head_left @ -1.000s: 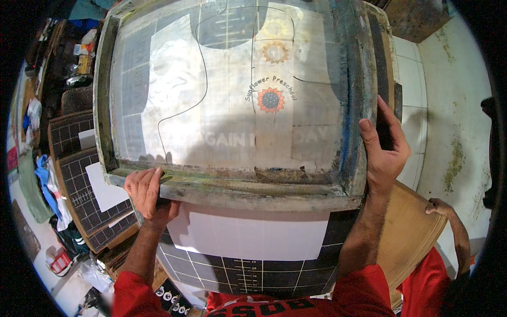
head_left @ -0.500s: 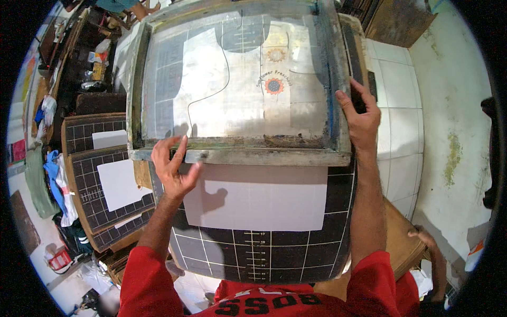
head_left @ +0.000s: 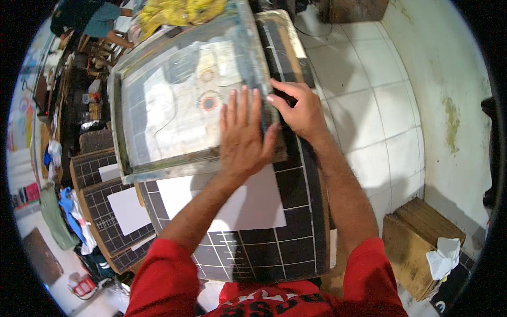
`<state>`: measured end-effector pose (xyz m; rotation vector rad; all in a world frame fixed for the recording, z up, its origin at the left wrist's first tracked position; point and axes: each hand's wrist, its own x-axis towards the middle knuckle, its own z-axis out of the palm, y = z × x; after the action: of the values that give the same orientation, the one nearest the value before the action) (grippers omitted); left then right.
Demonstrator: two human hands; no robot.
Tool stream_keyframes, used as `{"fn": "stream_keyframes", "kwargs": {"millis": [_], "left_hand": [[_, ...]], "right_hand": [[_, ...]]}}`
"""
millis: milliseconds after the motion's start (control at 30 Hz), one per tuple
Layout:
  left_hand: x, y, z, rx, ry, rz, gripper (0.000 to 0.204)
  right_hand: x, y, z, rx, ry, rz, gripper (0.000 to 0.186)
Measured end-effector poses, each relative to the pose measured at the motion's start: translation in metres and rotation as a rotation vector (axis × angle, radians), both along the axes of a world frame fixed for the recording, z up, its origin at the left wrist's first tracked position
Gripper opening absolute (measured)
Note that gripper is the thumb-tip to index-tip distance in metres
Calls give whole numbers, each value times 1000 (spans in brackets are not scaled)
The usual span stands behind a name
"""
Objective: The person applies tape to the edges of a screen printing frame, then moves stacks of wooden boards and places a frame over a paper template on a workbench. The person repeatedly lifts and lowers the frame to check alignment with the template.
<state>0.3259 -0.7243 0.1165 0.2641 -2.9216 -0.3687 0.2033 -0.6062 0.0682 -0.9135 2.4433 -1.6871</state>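
A wooden-framed screen-printing screen [head_left: 174, 170] lies over a black gridded board [head_left: 296, 245]. Through its translucent mesh show pale fabric or paper pieces and an orange-rimmed sunflower print [head_left: 209, 103]. My left hand [head_left: 243, 132] rests flat on the mesh near the right rail, fingers stretched upward and thumb apart. At the outer side of that rail is my right hand [head_left: 303, 113], its thumb and forefinger against the frame; its other fingers are partly hidden. A white sheet [head_left: 259, 203] sticks out from under the near rail, beneath my left forearm.
Smaller gridded boards [head_left: 95, 203] with white pieces stand at the left. Yellow crumpled material [head_left: 179, 11] lies beyond the screen. Another person [head_left: 103, 21] is at the far left. Stacked brown boards [head_left: 417, 248] stand at the lower right, beside the wall [head_left: 449, 105].
My left hand has moved from the near rail onto the mesh, toward the right rail. My right hand remains at the right rail. The view has shifted, bringing the yellow material into sight.
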Motion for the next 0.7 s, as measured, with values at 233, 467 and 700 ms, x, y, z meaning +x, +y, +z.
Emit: {"fn": "stream_keyframes", "kwargs": {"millis": [233, 467, 700], "left_hand": [[-3, -5, -6, -146, -91, -145, 64], [2, -9, -8, -177, -113, -76, 69], [25, -17, 1, -194, -142, -6, 70]], "right_hand": [[-58, 140, -139, -266, -465, -511, 27], [42, 75, -304, -149, -651, -161, 23], [96, -7, -323, -348, -703, 321, 18]]}}
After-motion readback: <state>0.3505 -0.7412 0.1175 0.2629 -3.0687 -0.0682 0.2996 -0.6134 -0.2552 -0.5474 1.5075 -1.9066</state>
